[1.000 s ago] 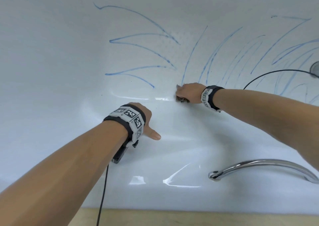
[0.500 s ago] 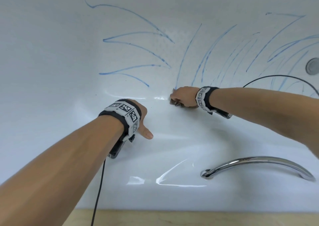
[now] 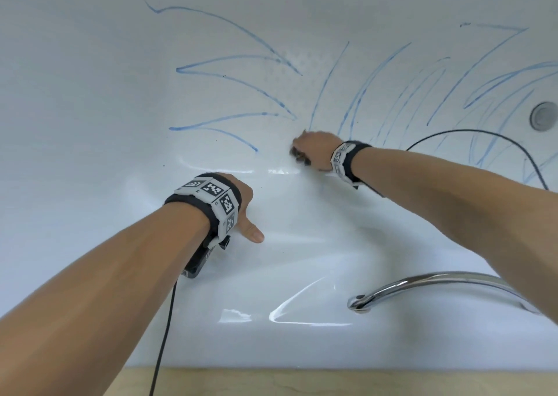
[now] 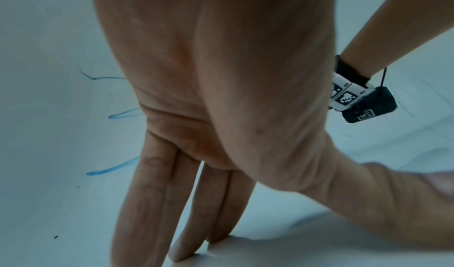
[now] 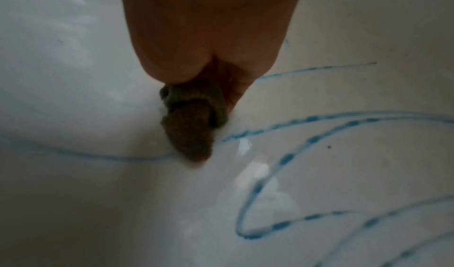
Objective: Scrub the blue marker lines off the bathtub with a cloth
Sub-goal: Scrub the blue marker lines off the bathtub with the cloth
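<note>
Many blue marker lines (image 3: 232, 30) (image 5: 282, 166) fan across the white bathtub's (image 3: 75, 93) far wall and floor. My right hand (image 3: 312, 149) grips a bunched dark brown-green cloth (image 3: 299, 155) (image 5: 194, 123) and presses it on the tub at the lower end of a long blue stroke. In the right wrist view the cloth sticks out below the fist, touching a blue line. My left hand (image 3: 241, 211) (image 4: 196, 193) lies flat on the near slope of the tub, fingers straight and together, thumb spread to the right.
A chrome faucet spout (image 3: 422, 290) juts over the near rim at lower right. A round metal overflow cap (image 3: 543, 116) sits on the far right wall. Black cables (image 3: 483, 134) trail from both wrists. A wooden edge (image 3: 332, 380) runs along the bottom.
My right hand with the cloth has slid a little left and up along the base of the blue stroke. The left hand stays planted in the same spot.
</note>
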